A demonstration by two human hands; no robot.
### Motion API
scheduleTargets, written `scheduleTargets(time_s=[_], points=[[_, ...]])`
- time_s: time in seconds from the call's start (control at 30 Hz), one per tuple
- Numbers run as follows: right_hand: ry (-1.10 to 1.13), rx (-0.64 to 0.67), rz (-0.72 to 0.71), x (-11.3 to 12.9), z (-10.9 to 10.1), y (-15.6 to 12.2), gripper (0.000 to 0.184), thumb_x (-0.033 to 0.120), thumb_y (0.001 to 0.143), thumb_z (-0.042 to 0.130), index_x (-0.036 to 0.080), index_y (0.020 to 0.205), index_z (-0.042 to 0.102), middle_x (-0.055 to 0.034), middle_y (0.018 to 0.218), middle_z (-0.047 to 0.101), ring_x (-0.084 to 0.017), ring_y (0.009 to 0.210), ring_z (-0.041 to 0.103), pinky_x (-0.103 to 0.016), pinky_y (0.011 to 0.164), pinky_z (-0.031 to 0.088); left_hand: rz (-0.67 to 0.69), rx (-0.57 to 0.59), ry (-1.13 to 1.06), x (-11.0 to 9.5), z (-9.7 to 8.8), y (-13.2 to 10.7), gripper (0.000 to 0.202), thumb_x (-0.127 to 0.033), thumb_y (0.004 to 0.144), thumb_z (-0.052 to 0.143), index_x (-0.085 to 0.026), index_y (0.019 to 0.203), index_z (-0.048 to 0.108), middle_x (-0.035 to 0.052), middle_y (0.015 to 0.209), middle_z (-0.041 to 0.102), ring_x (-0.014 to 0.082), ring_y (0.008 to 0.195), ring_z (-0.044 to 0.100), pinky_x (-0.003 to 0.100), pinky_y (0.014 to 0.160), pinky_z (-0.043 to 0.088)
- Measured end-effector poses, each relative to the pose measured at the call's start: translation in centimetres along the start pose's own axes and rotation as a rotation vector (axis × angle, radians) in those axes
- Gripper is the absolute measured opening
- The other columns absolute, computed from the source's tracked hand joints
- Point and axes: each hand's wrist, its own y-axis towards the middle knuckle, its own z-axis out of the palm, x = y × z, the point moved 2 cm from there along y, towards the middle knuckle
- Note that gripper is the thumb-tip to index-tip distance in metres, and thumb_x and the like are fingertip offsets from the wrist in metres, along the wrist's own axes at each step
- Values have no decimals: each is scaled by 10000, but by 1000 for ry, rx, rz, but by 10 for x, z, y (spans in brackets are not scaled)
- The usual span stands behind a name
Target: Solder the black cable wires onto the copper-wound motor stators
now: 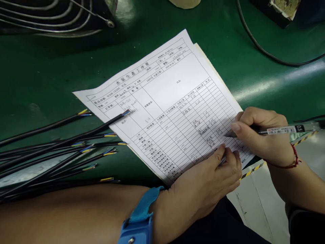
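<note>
Holder, dark and boxy, stands between one and two o'clock in your head view, cut by the top edge; a pale, ragged-edged piece sits in it, of a material you cannot tell.

Your right hand is at three o'clock, pinching a clear-barrelled pen marked 0.5, its tip pointing left at the sheet's lower columns. A red braided bracelet circles that wrist. Your left hand lies at about five o'clock, over the form's lower part, back upward and fingers bent inward. A grey sliver shows between those fingers; whether they grip it, you cannot tell. A blue wrist strap with a metal stud sits on that arm.

The printed table form lies at the centre of the green bench, turned so its title heads toward eleven o'clock. It is white, with Chinese headings and handwritten entries, "100" recurring down one column. A cream-edged backing peeks out beneath its right side.

Toward nine o'clock, black multi-core cables show stripped ends with yellow, blue and brown cores; one end overlaps the form's left edge. A wire fan grille is at ten o'clock.
</note>
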Motion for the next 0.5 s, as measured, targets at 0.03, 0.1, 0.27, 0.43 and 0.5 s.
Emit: scheduleTargets(time_s=[0.03,0.1,0.27,0.43,0.5], points=[[-1,26,-8,1,1,-1,380,153,870,673,210,587,425,64,521,387,-71,456,345,-245,392,267,4,7,5,0,0,0,469,-367,994,354,-248,1388,579,72,1451,553,249,1302,512,434,1154,420],[12,39,-31,1,3,-3,392,137,870,659,204,582,401,75,510,341,-60,447,299,-234,387,239,15,23,7,0,0,0,475,-376,992,358,-242,1395,570,79,1462,541,259,1320,497,450,1166,409],[27,5,-40,-1,6,-5,400,146,849,694,196,576,405,83,499,343,-51,443,298,-218,384,240,26,40,-21,0,1,0,485,-393,989,376,-237,1416,546,86,1499,499,269,1338,479,485,1166,414],[-36,-10,-6,2,6,-4,398,148,846,672,194,558,401,73,495,366,-53,446,319,-228,390,249,23,30,-31,1,2,1,474,-422,987,397,-255,1398,563,73,1489,511,263,1341,471,491,1170,413],[-38,7,-10,2,6,-4,405,135,841,674,194,557,392,75,493,361,-52,442,319,-228,387,249,25,32,-35,1,2,1,469,-430,985,401,-262,1389,571,69,1494,507,261,1347,465,488,1168,416]])
